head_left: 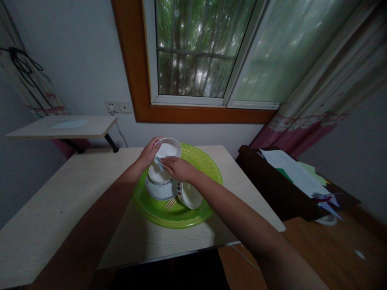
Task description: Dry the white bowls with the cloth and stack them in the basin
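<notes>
My left hand (149, 153) grips the rim of a white bowl (169, 148) and holds it tilted above a round green basin (208, 165). My right hand (178, 168) is closed on a small light blue cloth (160, 163) pressed against the bowl's lower edge. Under the hands, inside the basin, a white bowl sits stacked on a white plate (160, 190). Another white bowl (190, 196) with a patterned rim lies tipped on its side beside them. A pair of pale chopsticks (169, 204) rests on the basin floor.
The basin stands on a light wooden table (60, 201) against the wall under a window (196, 52). A small shelf (60, 127) is mounted at the left. At the right, a dark low cabinet (272, 185) holds papers (296, 171). Curtains hang on both sides.
</notes>
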`<action>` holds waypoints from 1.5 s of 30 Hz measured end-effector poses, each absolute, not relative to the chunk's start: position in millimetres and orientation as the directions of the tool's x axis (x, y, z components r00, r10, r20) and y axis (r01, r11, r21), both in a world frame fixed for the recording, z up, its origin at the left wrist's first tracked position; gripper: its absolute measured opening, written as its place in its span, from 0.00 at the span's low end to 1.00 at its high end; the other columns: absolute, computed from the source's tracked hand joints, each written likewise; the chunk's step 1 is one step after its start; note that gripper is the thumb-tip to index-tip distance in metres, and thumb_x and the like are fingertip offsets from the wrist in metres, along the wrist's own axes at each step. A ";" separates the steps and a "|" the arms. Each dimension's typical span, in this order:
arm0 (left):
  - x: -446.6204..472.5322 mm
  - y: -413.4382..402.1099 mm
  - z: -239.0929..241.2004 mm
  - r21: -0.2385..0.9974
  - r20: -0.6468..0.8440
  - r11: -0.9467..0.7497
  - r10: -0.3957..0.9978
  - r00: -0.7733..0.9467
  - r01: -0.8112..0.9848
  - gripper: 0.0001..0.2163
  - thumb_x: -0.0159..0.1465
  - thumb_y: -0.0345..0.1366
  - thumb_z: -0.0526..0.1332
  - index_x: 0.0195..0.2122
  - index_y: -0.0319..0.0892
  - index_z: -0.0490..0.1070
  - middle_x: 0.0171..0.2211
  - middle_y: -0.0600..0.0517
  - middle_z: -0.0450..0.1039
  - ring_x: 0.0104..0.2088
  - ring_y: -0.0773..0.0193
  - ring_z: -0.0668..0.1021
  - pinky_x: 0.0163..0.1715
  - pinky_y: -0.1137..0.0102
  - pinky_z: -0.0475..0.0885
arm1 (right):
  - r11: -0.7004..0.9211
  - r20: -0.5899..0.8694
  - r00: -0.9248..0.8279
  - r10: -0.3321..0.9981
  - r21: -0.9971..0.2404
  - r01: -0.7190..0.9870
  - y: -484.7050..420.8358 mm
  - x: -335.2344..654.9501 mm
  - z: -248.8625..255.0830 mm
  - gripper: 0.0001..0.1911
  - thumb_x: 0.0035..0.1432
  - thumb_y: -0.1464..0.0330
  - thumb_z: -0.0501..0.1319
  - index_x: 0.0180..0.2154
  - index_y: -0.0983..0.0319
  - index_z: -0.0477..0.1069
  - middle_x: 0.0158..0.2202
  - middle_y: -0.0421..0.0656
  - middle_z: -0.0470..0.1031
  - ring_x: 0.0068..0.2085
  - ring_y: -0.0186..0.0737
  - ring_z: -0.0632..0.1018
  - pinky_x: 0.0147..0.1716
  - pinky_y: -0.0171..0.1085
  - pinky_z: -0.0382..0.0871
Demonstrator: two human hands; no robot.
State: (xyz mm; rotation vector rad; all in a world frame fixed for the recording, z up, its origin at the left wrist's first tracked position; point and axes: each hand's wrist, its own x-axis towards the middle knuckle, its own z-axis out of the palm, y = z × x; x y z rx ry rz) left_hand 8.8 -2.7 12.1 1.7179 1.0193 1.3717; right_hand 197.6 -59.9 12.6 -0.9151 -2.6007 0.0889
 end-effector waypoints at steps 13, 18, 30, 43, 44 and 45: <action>6.9 2.3 5.7 0.895 0.402 -0.418 0.907 0.128 0.154 0.22 0.66 0.53 0.57 0.54 0.44 0.71 0.53 0.46 0.74 0.53 0.55 0.75 0.57 0.61 0.69 | 0.710 0.289 -0.700 0.652 0.091 0.699 -61.3 206.8 23.2 0.15 0.71 0.70 0.55 0.50 0.70 0.76 0.53 0.57 0.78 0.59 0.48 0.75 0.58 0.44 0.68; 6.6 3.7 5.3 0.889 0.417 -0.434 0.899 0.131 0.150 0.22 0.66 0.54 0.57 0.53 0.44 0.72 0.53 0.45 0.74 0.54 0.56 0.75 0.58 0.61 0.68 | 0.627 0.375 -0.650 0.661 0.200 0.753 -60.0 207.9 22.8 0.14 0.69 0.75 0.55 0.48 0.73 0.77 0.54 0.59 0.77 0.63 0.53 0.69 0.62 0.47 0.65; 6.7 6.1 1.4 0.829 0.460 -0.490 0.871 0.171 0.268 0.25 0.68 0.55 0.53 0.55 0.41 0.70 0.57 0.44 0.73 0.58 0.54 0.74 0.63 0.59 0.65 | 0.785 0.328 -0.714 0.619 -0.298 0.543 -62.2 198.6 9.8 0.19 0.68 0.71 0.57 0.59 0.65 0.70 0.58 0.51 0.77 0.57 0.44 0.77 0.59 0.43 0.68; 8.0 6.8 1.6 0.843 0.437 -0.468 0.883 0.169 0.265 0.25 0.66 0.56 0.55 0.53 0.41 0.70 0.54 0.44 0.75 0.55 0.54 0.75 0.59 0.59 0.68 | 0.669 0.272 -0.671 0.690 0.115 0.734 -64.0 208.8 26.3 0.09 0.65 0.74 0.60 0.43 0.68 0.78 0.44 0.53 0.80 0.50 0.51 0.76 0.50 0.45 0.70; 8.3 7.3 1.2 0.842 0.439 -0.471 0.882 0.172 0.263 0.25 0.66 0.56 0.55 0.53 0.41 0.70 0.54 0.44 0.75 0.55 0.54 0.75 0.59 0.59 0.68 | 0.646 0.290 -0.654 0.699 0.137 0.751 -63.7 209.7 27.2 0.09 0.66 0.74 0.59 0.43 0.68 0.77 0.44 0.53 0.80 0.51 0.52 0.75 0.50 0.46 0.70; 8.5 7.7 1.1 0.842 0.442 -0.474 0.880 0.172 0.260 0.25 0.66 0.56 0.56 0.53 0.41 0.70 0.53 0.44 0.75 0.54 0.55 0.75 0.58 0.59 0.69 | 0.626 0.312 -0.638 0.704 0.153 0.765 -63.4 210.5 28.2 0.09 0.67 0.74 0.58 0.43 0.68 0.77 0.45 0.54 0.79 0.52 0.52 0.74 0.51 0.46 0.70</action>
